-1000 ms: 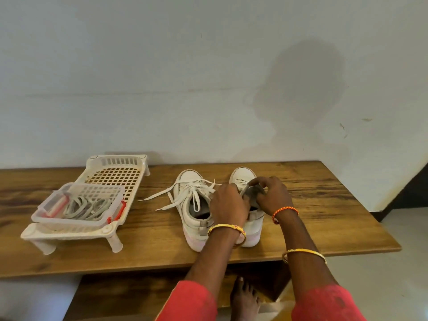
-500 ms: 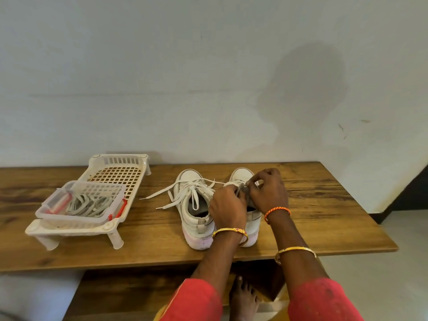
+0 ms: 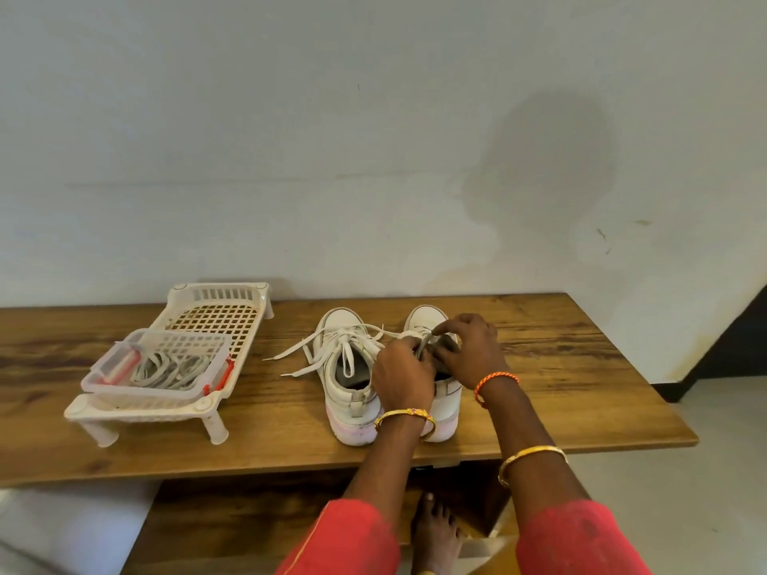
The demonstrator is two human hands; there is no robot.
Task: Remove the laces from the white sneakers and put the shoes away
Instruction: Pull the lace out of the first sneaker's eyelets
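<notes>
1. Working over the right sneaker [image 3: 427,321] on the wooden table [image 3: 560,367], your left hand [image 3: 404,377] curls its fingers around the lace [image 3: 422,346] at the shoe's opening.
2. Your right hand [image 3: 469,354] pinches at the tongue just beside it, fingers bent.
3. Standing against it, the left sneaker [image 3: 344,367] remains laced, its ends trailing left.
4. Resting at the table's left, a white rack [image 3: 216,313] carries a small basket [image 3: 166,367] of coiled laces.
</notes>
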